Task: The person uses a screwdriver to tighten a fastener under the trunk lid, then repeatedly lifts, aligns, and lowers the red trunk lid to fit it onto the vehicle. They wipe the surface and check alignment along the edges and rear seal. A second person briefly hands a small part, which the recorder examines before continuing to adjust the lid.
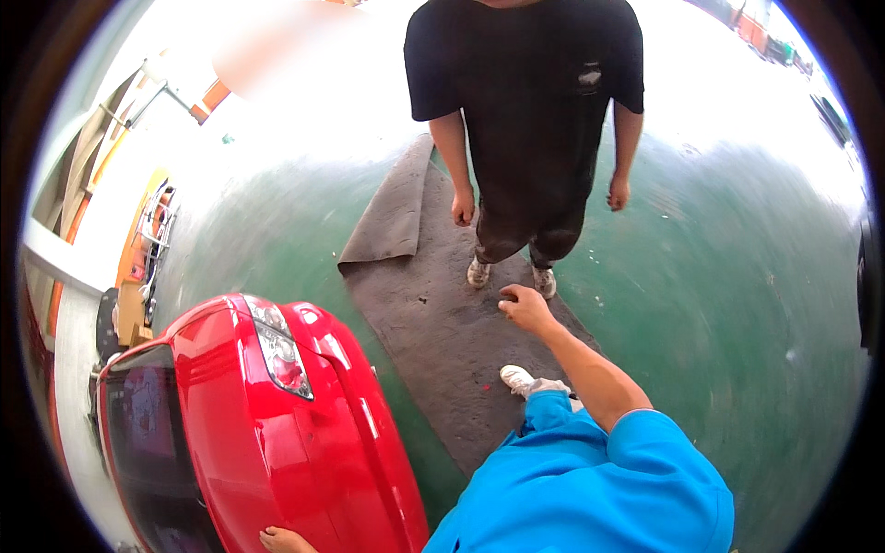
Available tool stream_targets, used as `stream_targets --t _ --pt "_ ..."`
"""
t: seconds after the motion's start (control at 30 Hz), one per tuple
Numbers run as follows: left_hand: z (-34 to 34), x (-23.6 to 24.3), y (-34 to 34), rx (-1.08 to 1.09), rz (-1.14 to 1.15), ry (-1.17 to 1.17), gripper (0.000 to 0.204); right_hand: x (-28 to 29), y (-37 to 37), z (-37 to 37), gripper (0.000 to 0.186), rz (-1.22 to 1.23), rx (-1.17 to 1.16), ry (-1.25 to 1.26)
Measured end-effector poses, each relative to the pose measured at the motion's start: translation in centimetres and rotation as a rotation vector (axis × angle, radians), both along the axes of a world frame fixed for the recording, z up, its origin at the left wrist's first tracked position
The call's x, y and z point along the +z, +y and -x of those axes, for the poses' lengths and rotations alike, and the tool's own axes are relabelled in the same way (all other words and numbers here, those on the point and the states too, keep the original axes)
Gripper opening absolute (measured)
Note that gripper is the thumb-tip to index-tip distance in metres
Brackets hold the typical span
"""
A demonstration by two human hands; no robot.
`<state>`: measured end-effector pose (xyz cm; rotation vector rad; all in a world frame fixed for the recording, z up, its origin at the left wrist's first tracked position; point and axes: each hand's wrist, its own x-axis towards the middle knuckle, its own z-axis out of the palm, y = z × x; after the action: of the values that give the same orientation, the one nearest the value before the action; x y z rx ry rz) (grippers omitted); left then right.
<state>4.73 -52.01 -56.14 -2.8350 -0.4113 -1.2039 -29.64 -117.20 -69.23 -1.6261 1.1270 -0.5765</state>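
Left edge: a brown cardboard box (pixel 132 309) stands at 9 o'clock, just beyond the car.
Car: a glossy red painted car (pixel 300 433) fills the space from 7 to 9 o'clock, with a dark glass window (pixel 147 419) on its far left and a clear-lensed lamp (pixel 281 355) at the corner towards the centre.
Left hand: the wearer's bare left hand (pixel 288 542) is at 7 o'clock, over the red bodywork; the lower edge cuts it off, so I cannot tell how far open it is, whether it touches the paint or whether it has hold of anything.
Mat: a long dark grey sheet-like mat (pixel 433 323) runs through the centre beside the car, one corner folded over towards 11 o'clock.
Co-worker: a person in a black T-shirt (pixel 525 101) stands on the mat at 1 o'clock, both arms hanging down.
Right hand: the wearer's bare right hand (pixel 529 310) reaches out between 3 and 4 o'clock, fingers loosely bent, half open, with nothing visible in its hold.
Wearer: a bright blue short-sleeved shirt (pixel 590 484) shows at 5 o'clock; a white shoe (pixel 516 378) rests on the mat.
Floor: smooth green flooring (pixel 719 313) spreads out at 3 o'clock.
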Motion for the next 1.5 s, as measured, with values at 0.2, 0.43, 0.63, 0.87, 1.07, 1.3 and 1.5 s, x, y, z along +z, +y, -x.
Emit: stream_targets --t 0.2,0.43,0.63,0.87,1.07,1.3,1.5 --pt "0.1 0.4 -1.4 0.008 -0.015 -0.009 0.038 -3.4 -5.0 -3.8 0.048 0.190 -0.033 -0.055" --pt "0.4 1.6 -3.2 0.012 0.038 0.043 0.038 -1.6 -11.3 -11.9 0.055 0.145 -0.008 -0.083" --pt "-0.1 1.7 -3.2 -0.031 -0.090 0.059 0.036 -5.4 -14.9 -19.2 0.054 0.166 0.008 -0.207" --pt "-3.0 -2.4 6.6 -0.062 -0.018 0.236 0.047 -1.4 -11.9 -24.1 0.036 0.177 0.148 -0.215" --pt "-3.1 -1.6 4.2 -0.054 -0.037 0.204 0.044 -1.2 -10.6 -25.1 0.033 0.147 0.234 -0.330" --pt "-3.0 -1.5 4.7 -0.024 -0.018 0.228 0.045 3.9 -5.2 -21.5 0.027 -0.235 0.138 -0.370" --pt "-1.8 0.0 3.8 0.049 0.043 0.236 0.046 10.9 4.0 -18.3 0.017 -1.175 0.375 -0.925"
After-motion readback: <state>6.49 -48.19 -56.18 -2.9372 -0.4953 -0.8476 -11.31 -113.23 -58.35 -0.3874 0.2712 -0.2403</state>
